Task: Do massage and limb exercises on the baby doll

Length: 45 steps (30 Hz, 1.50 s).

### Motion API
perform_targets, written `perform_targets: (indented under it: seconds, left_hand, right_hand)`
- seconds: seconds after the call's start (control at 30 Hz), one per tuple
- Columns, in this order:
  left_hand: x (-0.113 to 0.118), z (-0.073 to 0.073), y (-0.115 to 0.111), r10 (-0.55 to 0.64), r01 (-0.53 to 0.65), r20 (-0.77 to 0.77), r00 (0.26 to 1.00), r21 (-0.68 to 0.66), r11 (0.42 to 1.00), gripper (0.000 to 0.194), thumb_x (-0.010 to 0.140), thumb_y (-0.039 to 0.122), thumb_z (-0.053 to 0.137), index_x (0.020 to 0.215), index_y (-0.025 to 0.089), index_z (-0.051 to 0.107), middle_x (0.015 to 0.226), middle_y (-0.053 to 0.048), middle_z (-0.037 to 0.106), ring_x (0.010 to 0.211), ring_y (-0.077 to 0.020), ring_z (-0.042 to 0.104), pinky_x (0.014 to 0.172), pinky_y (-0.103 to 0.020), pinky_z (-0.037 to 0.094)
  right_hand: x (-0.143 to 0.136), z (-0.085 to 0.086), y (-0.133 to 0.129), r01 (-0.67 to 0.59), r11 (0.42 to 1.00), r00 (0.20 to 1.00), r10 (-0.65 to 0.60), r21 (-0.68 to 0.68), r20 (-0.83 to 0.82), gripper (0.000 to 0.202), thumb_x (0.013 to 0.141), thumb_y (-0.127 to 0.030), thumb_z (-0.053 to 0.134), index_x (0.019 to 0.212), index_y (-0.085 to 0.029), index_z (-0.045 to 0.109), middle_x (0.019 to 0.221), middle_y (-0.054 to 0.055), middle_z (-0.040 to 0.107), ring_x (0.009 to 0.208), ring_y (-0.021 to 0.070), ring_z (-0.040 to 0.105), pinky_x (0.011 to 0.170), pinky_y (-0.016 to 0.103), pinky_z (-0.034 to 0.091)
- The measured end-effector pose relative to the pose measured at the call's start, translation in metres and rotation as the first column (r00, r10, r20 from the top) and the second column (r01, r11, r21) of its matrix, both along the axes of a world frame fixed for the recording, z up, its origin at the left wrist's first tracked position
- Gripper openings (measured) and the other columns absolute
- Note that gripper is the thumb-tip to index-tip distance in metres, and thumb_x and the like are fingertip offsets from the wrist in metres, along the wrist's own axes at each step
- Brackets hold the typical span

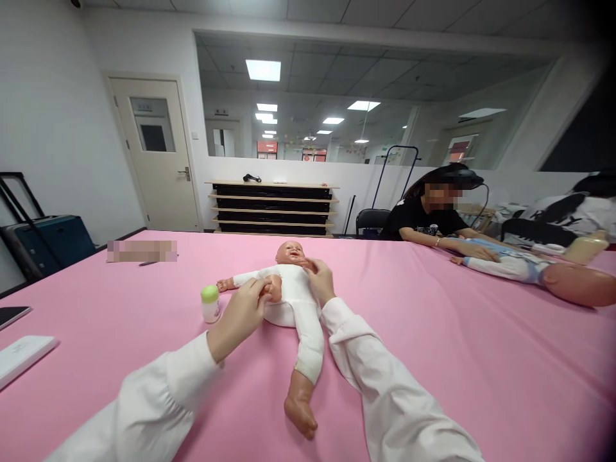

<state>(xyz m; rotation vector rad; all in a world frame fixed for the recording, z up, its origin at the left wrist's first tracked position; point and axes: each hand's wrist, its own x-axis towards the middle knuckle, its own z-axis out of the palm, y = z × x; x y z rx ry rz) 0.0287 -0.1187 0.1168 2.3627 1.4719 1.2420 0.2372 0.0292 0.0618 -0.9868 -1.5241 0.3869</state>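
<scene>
A baby doll (294, 287) with a white cloth body lies on its back on the pink tablecloth (414, 346), its head away from me. My left hand (246, 307) has its fingers closed on the doll's raised foot (274, 289), that leg bent up over the belly. At the doll's other side, my right hand (321, 280) grips its arm near the hand (302, 262), close under the chin. The other doll leg (308, 343) stretches toward me. A small white bottle with a green lid (210, 304) stands beside my left wrist, untouched.
At the right, a person in black (423, 212) leans over another doll (510, 263) in blue and white clothes; a pale yellow bottle (586, 248) is near it. A white box-like object (26, 356) and a dark phone-like object (13, 314) lie at the left edge.
</scene>
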Motion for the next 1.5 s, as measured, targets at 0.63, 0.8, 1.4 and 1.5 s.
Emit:
perform_targets:
  seconds: [0.63, 0.8, 1.4, 1.5]
  left_hand:
    - [0.003, -0.007, -0.099, 0.131, -0.054, -0.267, 0.955, 0.279, 0.959, 0.016, 0.084, 0.018, 0.048, 0.092, 0.019, 0.062, 0.076, -0.005, 0.062, 0.080, -0.0195, 0.051, 0.069, -0.033, 0.028]
    - [0.014, 0.013, -0.034, 0.194, -0.149, -0.298, 0.935, 0.168, 0.974, 0.017, 0.082, 0.017, 0.049, 0.086, 0.022, 0.065, 0.075, -0.003, 0.064, 0.081, -0.0205, 0.052, 0.074, -0.036, 0.029]
    - [-0.015, -0.073, -0.127, -0.021, 0.068, -0.368, 0.930, 0.114, 0.991, 0.022, 0.079, 0.011, 0.050, 0.095, 0.022, 0.060, 0.073, 0.000, 0.061, 0.071, -0.0161, 0.051, 0.070, -0.031, 0.033]
    - [-0.003, -0.096, -0.132, 0.005, 0.014, -0.285, 0.959, 0.067, 0.998, 0.019, 0.082, 0.015, 0.050, 0.097, 0.021, 0.060, 0.079, -0.003, 0.063, 0.073, -0.0155, 0.054, 0.069, -0.030, 0.037]
  right_hand:
    - [0.065, 0.019, 0.011, 0.304, 0.903, 0.701, -0.427, -0.303, -0.570, 0.033, 0.065, -0.025, 0.071, 0.094, -0.014, 0.060, 0.098, 0.005, 0.065, 0.087, 0.0120, 0.059, 0.086, 0.024, 0.047]
    - [-0.011, 0.027, 0.005, 0.059, 0.998, 0.998, -0.058, -0.027, 0.027, 0.019, 0.074, -0.016, 0.058, 0.091, -0.017, 0.066, 0.096, 0.005, 0.067, 0.089, 0.0148, 0.060, 0.084, 0.028, 0.047]
    - [0.135, -0.046, -0.007, 0.263, 0.806, 0.789, -0.496, -0.531, -0.363, 0.029, 0.066, -0.033, 0.071, 0.082, -0.011, 0.061, 0.070, 0.004, 0.061, 0.070, 0.0163, 0.060, 0.066, 0.029, 0.052]
    - [0.142, -0.056, -0.009, 0.285, 0.800, 0.796, -0.505, -0.528, -0.335, 0.026, 0.071, -0.033, 0.069, 0.082, -0.011, 0.061, 0.069, 0.002, 0.060, 0.067, 0.0134, 0.059, 0.067, 0.028, 0.052]
